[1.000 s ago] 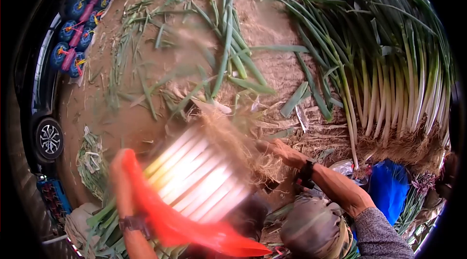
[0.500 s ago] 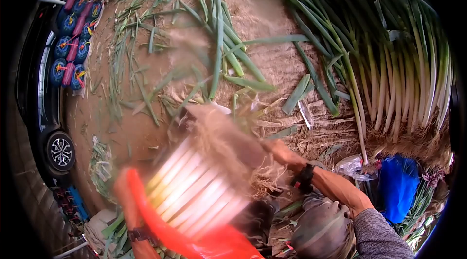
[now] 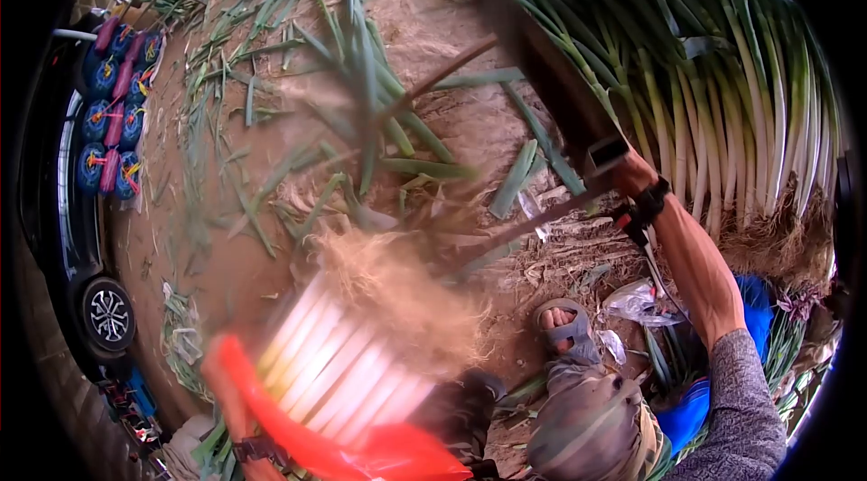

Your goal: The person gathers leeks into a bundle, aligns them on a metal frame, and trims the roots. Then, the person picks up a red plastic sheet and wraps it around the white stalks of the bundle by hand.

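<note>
A bundle of green onions (image 3: 339, 359) lies slanted at the lower left, its white stems side by side and its shaggy roots (image 3: 397, 287) pointing up and away. Red plastic (image 3: 379, 456) wraps around the stems. My left hand (image 3: 224, 382), blurred, is closed at the left side of this wrapped bundle. Off to the right, my right hand (image 3: 635, 174) grips a dark metal frame (image 3: 564, 74) with a square hollow end and thin bars. The frame is raised over the ground, apart from the bundle, and motion blurs it.
Many green onions (image 3: 722, 120) lie in a row at the right, roots toward me. Loose cut leaves (image 3: 406, 120) litter the ground. A parked car (image 3: 68, 237) and blue-and-purple bundles (image 3: 113, 111) stand left. My sandalled foot (image 3: 564, 332) and blue plastic (image 3: 686, 413) are lower right.
My right hand has moved up and right, away from the roots, with the metal frame now raised and plainer to see. My left hand stays by the wrapped bundle. The view has shifted slightly.
</note>
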Action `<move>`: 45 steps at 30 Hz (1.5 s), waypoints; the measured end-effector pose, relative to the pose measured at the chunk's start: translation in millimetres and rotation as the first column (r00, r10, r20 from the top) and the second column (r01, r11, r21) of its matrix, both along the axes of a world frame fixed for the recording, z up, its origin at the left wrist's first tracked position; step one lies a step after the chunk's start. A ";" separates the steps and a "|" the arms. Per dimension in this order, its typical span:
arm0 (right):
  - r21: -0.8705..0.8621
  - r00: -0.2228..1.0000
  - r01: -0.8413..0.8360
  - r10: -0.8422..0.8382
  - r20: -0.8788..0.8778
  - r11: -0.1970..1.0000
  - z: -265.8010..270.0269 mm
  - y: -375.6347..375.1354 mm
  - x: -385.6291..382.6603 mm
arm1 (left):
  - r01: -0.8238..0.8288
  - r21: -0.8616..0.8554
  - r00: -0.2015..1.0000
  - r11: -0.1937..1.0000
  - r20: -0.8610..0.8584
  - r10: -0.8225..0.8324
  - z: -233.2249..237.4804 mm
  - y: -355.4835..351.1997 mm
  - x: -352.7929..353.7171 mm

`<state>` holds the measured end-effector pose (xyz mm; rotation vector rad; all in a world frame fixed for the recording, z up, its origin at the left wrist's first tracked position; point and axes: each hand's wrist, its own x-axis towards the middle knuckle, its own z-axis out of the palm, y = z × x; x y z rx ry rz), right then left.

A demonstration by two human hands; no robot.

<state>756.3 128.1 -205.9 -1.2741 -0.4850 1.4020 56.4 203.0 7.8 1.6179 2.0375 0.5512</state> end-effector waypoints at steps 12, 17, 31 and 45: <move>0.352 0.732 -0.115 -0.160 0.662 0.929 32.4 -4.8 -30.4 | 0.097 0.028 0.960 0.995 -0.266 -0.086 5.2 -2.8 9.4; 0.071 0.540 0.257 -0.204 0.816 0.964 39.4 -21.8 -40.9 | 0.189 0.104 0.823 0.976 -0.560 -0.100 47.9 -14.0 77.1; 0.436 0.718 -0.553 0.142 0.681 0.710 258.2 -19.1 -248.1 | 0.376 0.350 0.921 0.858 -0.239 -0.307 120.9 -5.4 247.5; 0.077 0.640 -0.522 0.330 0.694 0.849 194.8 -44.4 -199.3 | 0.330 0.371 0.909 0.868 0.123 -0.398 140.6 0.7 284.1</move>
